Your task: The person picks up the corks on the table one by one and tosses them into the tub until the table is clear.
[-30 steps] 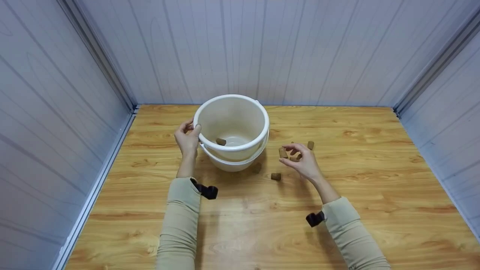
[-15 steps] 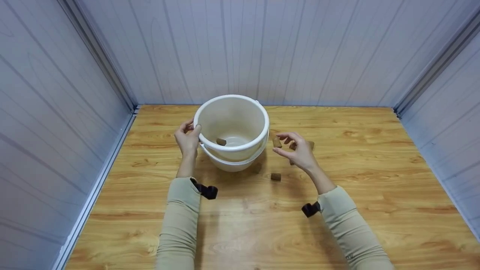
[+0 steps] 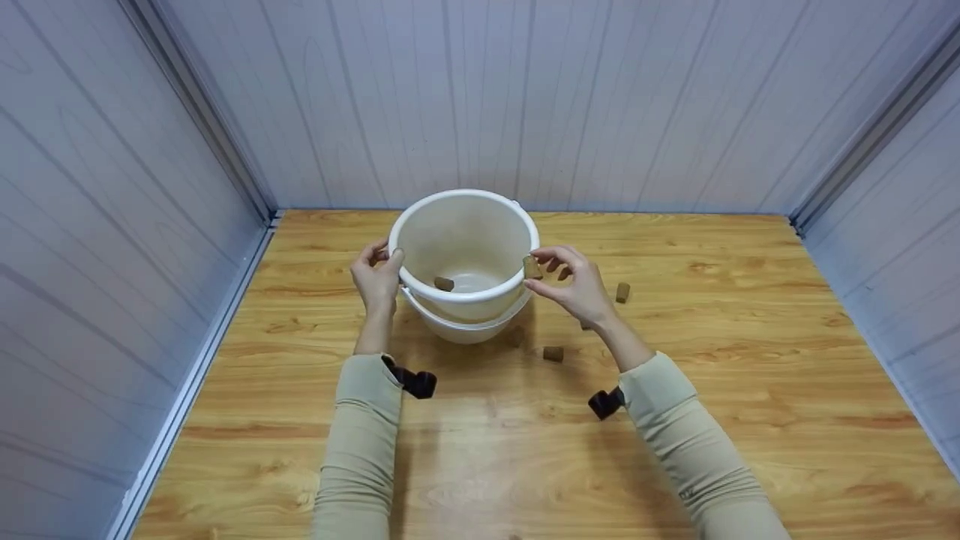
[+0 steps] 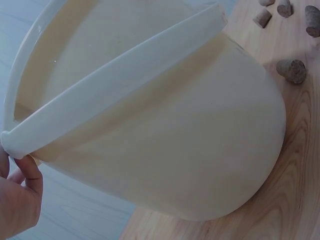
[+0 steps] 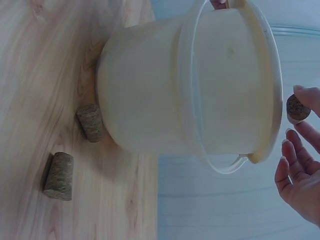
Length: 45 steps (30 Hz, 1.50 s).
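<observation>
A near cork lies on the desk, with a shaded cork near the base of the white bucket. The left hand's grip clasps the bucket's left rim, unchanged. The right hand has moved left from the loose corks, its grip pinching a held cork just above the right rim. An inner cork sits in the bucket as before. Farther right lies a side cork.
</observation>
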### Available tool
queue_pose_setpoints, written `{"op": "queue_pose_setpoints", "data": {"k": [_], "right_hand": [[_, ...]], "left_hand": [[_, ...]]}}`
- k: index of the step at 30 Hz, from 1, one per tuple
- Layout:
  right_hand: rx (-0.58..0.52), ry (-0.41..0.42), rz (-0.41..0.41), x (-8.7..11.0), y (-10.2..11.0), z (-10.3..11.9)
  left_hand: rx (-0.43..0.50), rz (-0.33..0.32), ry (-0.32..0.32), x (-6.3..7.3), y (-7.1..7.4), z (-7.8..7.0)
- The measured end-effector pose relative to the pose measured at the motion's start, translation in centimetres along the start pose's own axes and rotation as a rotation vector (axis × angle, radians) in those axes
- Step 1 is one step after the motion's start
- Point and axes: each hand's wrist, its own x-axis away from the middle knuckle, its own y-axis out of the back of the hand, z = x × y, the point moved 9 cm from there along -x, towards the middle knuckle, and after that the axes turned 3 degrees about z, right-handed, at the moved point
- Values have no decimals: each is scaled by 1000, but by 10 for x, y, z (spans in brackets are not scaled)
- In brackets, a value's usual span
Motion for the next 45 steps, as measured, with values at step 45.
{"op": "queue_pose_setpoints", "data": {"k": [45], "right_hand": [[39,-57,47,-56,-30,8]], "left_hand": [[29,-3,-7,1,1,-2]]}}
